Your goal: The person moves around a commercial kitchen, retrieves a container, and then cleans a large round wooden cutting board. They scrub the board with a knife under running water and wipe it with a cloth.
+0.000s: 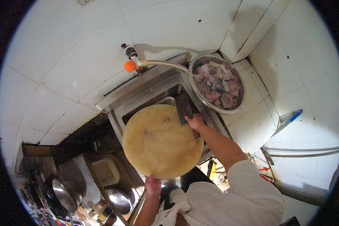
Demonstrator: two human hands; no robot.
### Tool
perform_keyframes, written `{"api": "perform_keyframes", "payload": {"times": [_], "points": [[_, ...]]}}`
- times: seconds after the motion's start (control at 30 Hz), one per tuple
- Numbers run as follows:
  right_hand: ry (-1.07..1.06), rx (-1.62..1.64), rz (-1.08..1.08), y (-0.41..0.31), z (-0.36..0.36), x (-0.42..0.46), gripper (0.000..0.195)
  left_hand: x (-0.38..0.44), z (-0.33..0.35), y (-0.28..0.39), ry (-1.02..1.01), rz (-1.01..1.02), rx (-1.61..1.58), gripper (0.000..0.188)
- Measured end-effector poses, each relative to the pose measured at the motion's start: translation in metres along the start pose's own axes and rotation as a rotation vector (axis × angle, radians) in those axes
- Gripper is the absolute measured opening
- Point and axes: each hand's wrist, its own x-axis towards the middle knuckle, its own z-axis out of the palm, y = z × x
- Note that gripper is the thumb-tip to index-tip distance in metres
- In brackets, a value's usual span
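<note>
A thick round cutting board (pixel 161 144), yellowish and stained, lies across the metal sink before me. My left hand (pixel 153 185) grips its near edge, with the thumb on top and the fingers hidden below. In my right hand (pixel 196 123) is a cleaver (pixel 183 108) with a wide dark blade, held over the board's upper right edge; its handle points towards me. Just beyond the blade, a steel basin (pixel 243 99) holds many cut pieces of pinkish meat or fish in liquid. A hose (pixel 166 63) runs from the wall tap to the basin.
The tap has an orange knob (pixel 130 66). The steel sink rim (pixel 117 128) surrounds the board. At the lower left are a steel bowl (pixel 118 202), a rectangular tray (pixel 106 171) and a strainer or pan (pixel 64 195). A blue-handled tool (pixel 295 115) rests at the right wall.
</note>
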Motion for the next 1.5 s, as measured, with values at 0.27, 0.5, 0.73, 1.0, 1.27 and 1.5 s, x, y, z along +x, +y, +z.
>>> {"api": "perform_keyframes", "payload": {"times": [0.27,0.5,0.73,1.0,1.27,1.5], "points": [[-0.069,0.182,0.03,0.011,-0.008,-0.015,0.048,0.031,-0.004,0.002,0.014,-0.344,0.154,0.032],[-0.102,0.218,-0.035,-0.029,-0.078,-0.101,0.044,0.048,-0.01,0.078,-0.265,-0.504,0.703,0.026],[0.189,0.02,-0.272,0.032,-0.01,-0.091,0.046,0.192,0.213,0.196,-0.429,0.277,1.128,0.054],[-0.322,0.084,-0.118,-0.007,-0.047,-0.127,0.062,0.315,0.349,0.209,0.254,0.613,1.233,0.062],[-0.249,0.289,-0.1,0.003,-0.061,-0.098,0.056,0.277,0.38,0.232,0.364,0.777,1.823,0.062],[-0.307,0.242,-0.038,-0.035,-0.055,-0.069,0.048,0.247,0.397,0.206,0.43,0.816,2.056,0.052]]}}
